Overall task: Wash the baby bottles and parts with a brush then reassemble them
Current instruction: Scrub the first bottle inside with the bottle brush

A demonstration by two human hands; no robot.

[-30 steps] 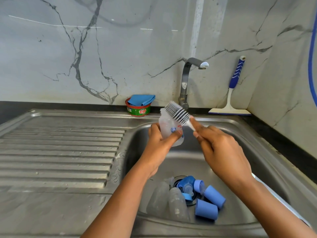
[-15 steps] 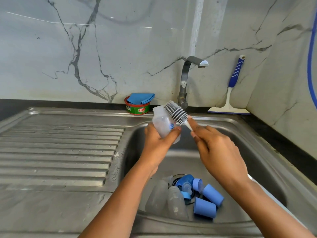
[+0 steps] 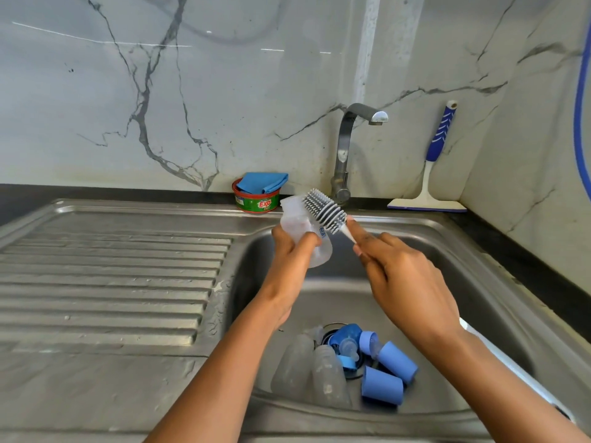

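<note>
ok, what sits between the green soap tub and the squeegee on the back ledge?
The tap stands between the soap tub and the squeegee, in the head view.

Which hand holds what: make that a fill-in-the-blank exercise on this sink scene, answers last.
The left hand grips a clear ____ over the sink.
The right hand holds a grey ____ by its handle.
The two large caps lying in the basin are ____ in colour.
Answers: bottle, brush, blue.
</note>
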